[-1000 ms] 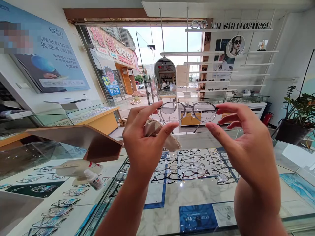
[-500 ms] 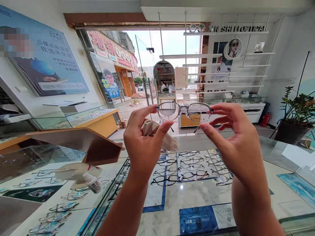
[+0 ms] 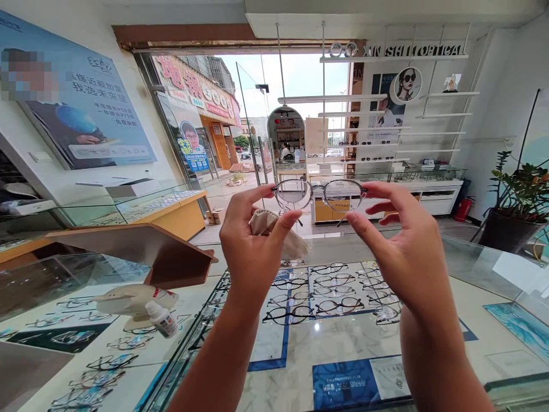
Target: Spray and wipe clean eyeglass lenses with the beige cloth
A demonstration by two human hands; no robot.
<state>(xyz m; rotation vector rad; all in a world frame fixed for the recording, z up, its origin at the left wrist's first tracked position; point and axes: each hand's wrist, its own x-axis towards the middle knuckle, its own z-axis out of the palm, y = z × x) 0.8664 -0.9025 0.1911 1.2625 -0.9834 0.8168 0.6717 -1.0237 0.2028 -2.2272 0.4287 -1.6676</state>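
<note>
A pair of round, thin-framed eyeglasses (image 3: 318, 187) is held up level above the glass counter, between both hands. My left hand (image 3: 253, 246) pinches the frame's left end and also has a beige cloth (image 3: 294, 243) tucked in its fingers, hanging behind the thumb. At the frame's right end, my right hand (image 3: 403, 240) grips with the index finger on top and the thumb near the lower side. The temples point away and downward beneath the lenses. Rows of eyeglasses (image 3: 337, 280) lie below, inside the glass display case.
On the left of the counter (image 3: 295, 349) are a white bottle (image 3: 162, 319), a pale animal-shaped object (image 3: 128, 302) and a brown angular stand (image 3: 180, 260). A blue-and-white card (image 3: 347, 383) lies near the front. Farther off stand a mirror, wall shelves and a potted plant (image 3: 514, 206).
My right hand has moved slightly left, and the right end of the eyeglasses has shifted left with it. My left hand has hardly moved.
</note>
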